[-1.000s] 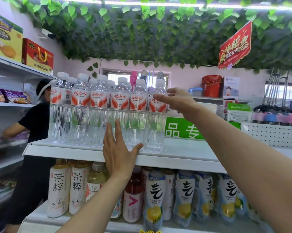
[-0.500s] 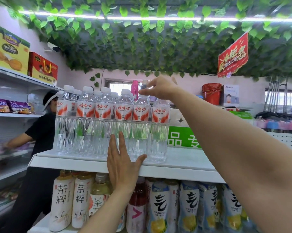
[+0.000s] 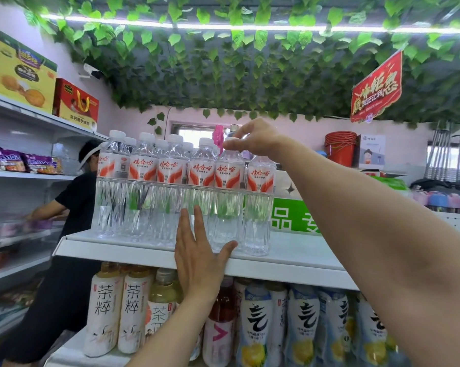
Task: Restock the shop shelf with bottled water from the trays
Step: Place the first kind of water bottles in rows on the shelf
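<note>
1. the water bottle (image 3: 228, 181) is standing in the front row on the white shelf (image 3: 144, 254), second from the right end, touching its neighbours.
2. the right hand (image 3: 252, 140) is pinching its cap, fingers curled onto it. the left hand (image 3: 197, 260) is lying flat against the row's base, fingers straight and slightly apart.
3. to my mind, the step is calling for gentle nudging from the cap while bracing low, so nothing is tipping.
4. the red-white labels are reading 娃哈哈, and the tea bottles (image 3: 104, 308) below are showing 茶粹.
</note>
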